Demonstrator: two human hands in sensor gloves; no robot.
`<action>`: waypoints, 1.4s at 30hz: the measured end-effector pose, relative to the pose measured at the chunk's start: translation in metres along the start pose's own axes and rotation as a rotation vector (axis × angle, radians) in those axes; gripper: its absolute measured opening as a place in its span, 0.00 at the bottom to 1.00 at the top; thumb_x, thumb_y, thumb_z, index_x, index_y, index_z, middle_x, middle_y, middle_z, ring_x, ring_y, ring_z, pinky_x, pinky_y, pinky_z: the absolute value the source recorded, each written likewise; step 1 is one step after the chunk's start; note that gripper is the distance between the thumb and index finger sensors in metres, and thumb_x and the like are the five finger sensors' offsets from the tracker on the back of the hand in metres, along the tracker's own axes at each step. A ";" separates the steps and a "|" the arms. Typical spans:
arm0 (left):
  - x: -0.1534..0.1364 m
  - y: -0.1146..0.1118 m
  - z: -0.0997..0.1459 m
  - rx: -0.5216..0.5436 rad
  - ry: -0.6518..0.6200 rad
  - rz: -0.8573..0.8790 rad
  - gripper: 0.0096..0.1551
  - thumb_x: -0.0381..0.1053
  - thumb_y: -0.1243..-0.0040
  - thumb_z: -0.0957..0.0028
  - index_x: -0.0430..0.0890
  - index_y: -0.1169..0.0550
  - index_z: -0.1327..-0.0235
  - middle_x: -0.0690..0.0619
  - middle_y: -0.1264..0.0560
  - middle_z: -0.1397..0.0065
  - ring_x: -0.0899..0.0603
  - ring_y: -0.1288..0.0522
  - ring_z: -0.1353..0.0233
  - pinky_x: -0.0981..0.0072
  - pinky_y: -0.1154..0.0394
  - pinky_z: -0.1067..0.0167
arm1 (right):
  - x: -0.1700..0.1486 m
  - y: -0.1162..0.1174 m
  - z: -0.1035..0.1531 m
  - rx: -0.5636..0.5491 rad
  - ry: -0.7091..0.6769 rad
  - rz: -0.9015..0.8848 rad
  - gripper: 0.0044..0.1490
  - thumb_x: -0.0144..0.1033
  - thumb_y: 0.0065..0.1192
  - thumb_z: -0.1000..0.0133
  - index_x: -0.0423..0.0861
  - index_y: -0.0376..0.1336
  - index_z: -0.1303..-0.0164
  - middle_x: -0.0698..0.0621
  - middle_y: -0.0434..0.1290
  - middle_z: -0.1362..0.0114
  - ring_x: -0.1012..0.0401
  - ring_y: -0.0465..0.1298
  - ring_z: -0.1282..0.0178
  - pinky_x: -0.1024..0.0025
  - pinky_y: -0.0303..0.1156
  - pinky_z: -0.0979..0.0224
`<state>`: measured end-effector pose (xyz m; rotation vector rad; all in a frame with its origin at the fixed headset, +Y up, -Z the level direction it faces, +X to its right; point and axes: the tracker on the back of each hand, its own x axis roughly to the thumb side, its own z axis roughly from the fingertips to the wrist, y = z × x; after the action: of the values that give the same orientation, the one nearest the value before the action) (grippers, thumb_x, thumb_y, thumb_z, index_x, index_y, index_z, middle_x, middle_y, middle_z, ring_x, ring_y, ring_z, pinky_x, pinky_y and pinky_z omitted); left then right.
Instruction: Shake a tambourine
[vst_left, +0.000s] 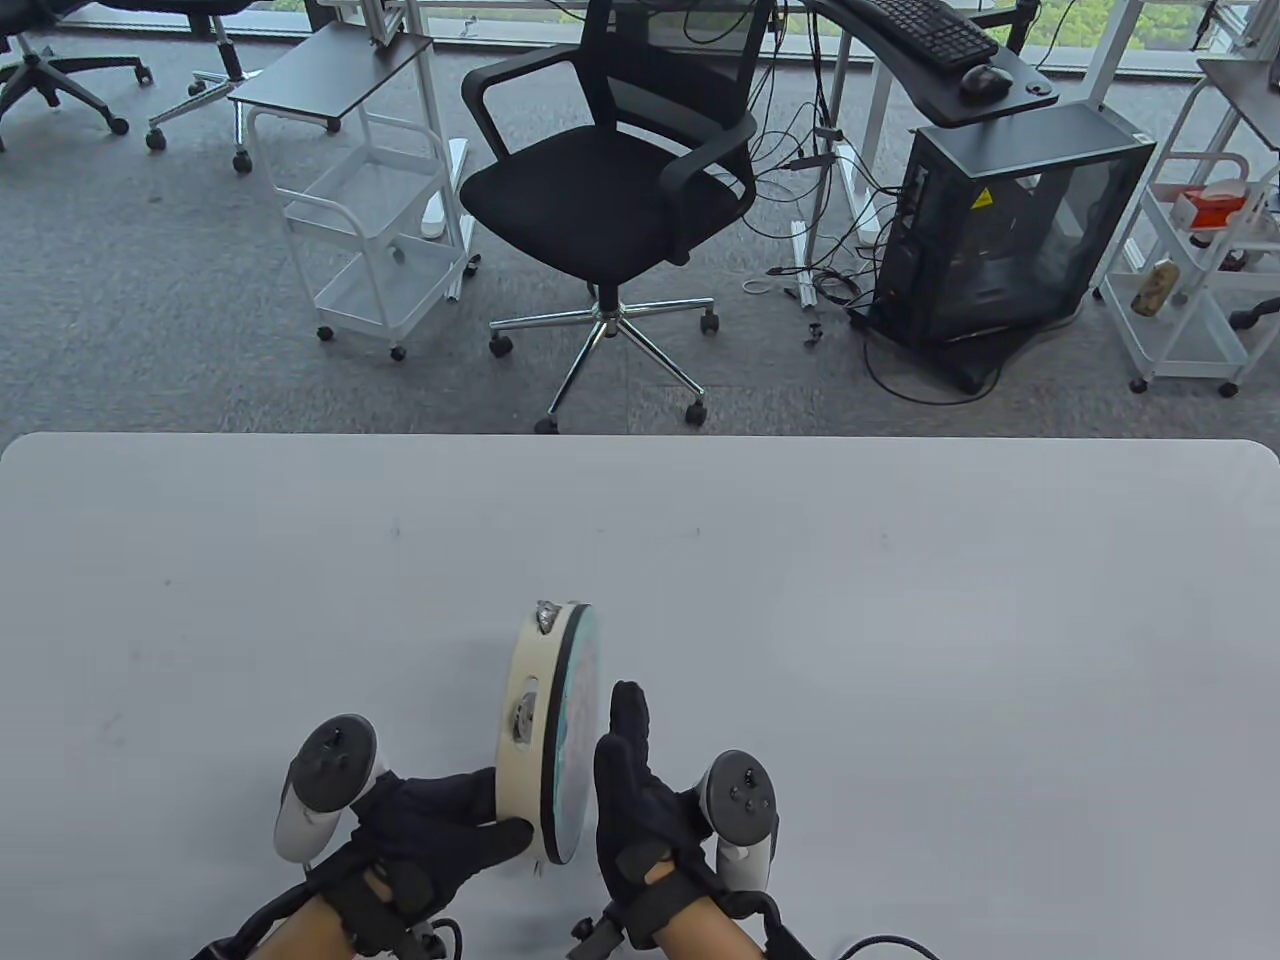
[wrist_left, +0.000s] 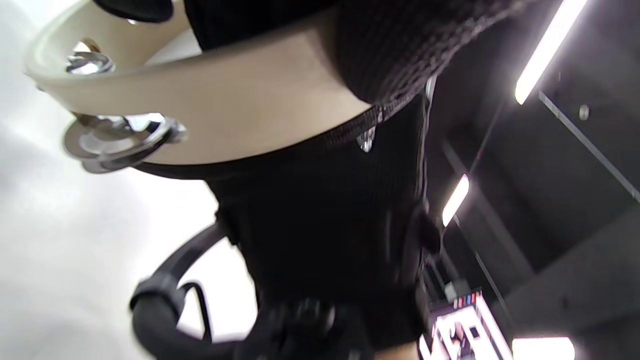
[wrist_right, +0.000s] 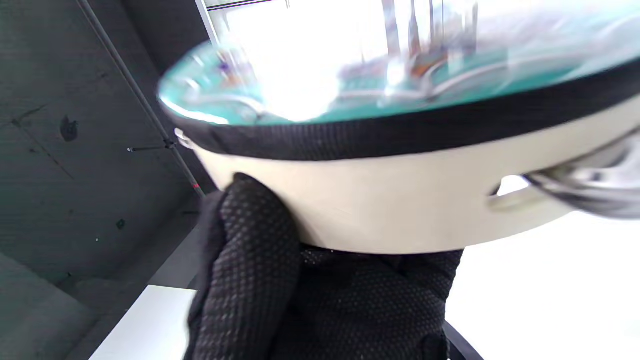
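A tambourine (vst_left: 527, 730) with a cream rim, metal jingles and a teal drumhead stands on edge above the table's near side. My left hand (vst_left: 470, 830) grips its lower rim, thumb on the outside, and holds it upright. The left wrist view shows the rim (wrist_left: 225, 115) and a jingle pair (wrist_left: 117, 142) close up. My right hand (vst_left: 625, 750) is open and flat, fingers straight, palm facing the drumhead just to its right; I cannot tell whether it touches. The right wrist view shows the teal head (wrist_right: 350, 95) and the left glove (wrist_right: 255, 280) on the rim.
The white table (vst_left: 900, 650) stretches wide on both sides. Beyond its far edge stand a black office chair (vst_left: 610, 190), a white trolley (vst_left: 370, 240) and a computer case (vst_left: 1010, 230) on the carpet.
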<state>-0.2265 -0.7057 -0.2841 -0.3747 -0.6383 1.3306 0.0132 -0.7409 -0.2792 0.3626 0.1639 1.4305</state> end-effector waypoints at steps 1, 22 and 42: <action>0.001 0.005 0.003 0.064 0.000 0.018 0.25 0.51 0.33 0.44 0.51 0.24 0.33 0.52 0.19 0.31 0.37 0.21 0.29 0.28 0.36 0.32 | 0.001 -0.001 0.000 -0.003 -0.002 -0.002 0.61 0.71 0.26 0.42 0.33 0.20 0.25 0.25 0.19 0.25 0.25 0.23 0.29 0.23 0.32 0.37; 0.018 -0.031 -0.006 -0.222 -0.124 -0.282 0.25 0.50 0.30 0.46 0.52 0.23 0.35 0.52 0.18 0.33 0.38 0.20 0.30 0.27 0.37 0.31 | 0.008 0.017 0.004 0.060 -0.110 -0.015 0.61 0.73 0.20 0.43 0.35 0.14 0.28 0.26 0.15 0.28 0.26 0.19 0.30 0.22 0.30 0.38; -0.024 0.103 0.020 0.525 0.486 -1.050 0.27 0.48 0.27 0.49 0.53 0.20 0.35 0.51 0.15 0.36 0.37 0.17 0.35 0.28 0.37 0.32 | 0.015 -0.043 -0.004 -0.136 -0.032 0.203 0.61 0.70 0.30 0.41 0.33 0.24 0.23 0.25 0.24 0.23 0.24 0.26 0.28 0.23 0.34 0.36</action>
<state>-0.3216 -0.7087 -0.3352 0.0923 -0.0079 0.3266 0.0542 -0.7296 -0.2960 0.2968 0.0031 1.6256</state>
